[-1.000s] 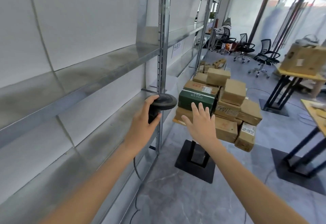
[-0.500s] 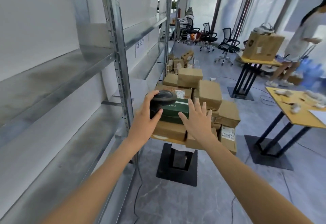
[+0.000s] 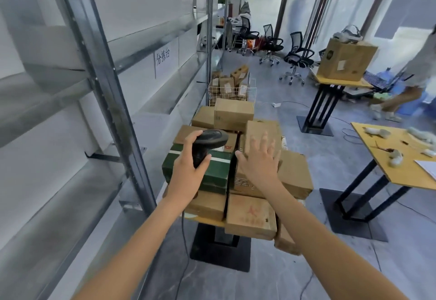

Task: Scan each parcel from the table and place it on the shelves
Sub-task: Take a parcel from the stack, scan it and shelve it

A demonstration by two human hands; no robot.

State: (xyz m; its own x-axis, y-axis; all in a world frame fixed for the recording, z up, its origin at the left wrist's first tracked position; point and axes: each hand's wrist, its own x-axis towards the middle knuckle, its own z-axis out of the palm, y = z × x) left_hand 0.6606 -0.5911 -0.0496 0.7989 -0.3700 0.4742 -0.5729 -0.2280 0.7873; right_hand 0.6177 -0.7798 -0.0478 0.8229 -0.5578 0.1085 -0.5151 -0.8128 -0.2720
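A person closes in on a table (image 3: 207, 220) heaped with parcels, the stack now filling the middle of the view where a second ago it stood well beyond the outstretched arms. The left hand (image 3: 188, 172) keeps its fingers wrapped round the grip of a black handheld scanner (image 3: 207, 142), whose head now hangs over the green box (image 3: 213, 170) just beyond the knuckles. The right hand (image 3: 259, 165) has travelled with it, fingers spread and straight, holding nothing, and now hovers over the brown cartons (image 3: 292, 177) at its fingertips; motion blur makes it hard to say whether the palm is touching cardboard yet. The approach looks finished, and the next step is probably to pick one parcel and scan it. The metal shelves (image 3: 70, 96), off the left hand's thumb side, show no parcels in the bays visible here.

By count: two hands, one scanner, one green box, and roughly eight or nine brown cartons on the near table. One wire basket (image 3: 232, 92) of further parcels stands beyond the fingertips. One large carton (image 3: 344, 61) sits on a far table, and four office chairs (image 3: 297, 56) and one other person (image 3: 410, 82) are at the right edge.
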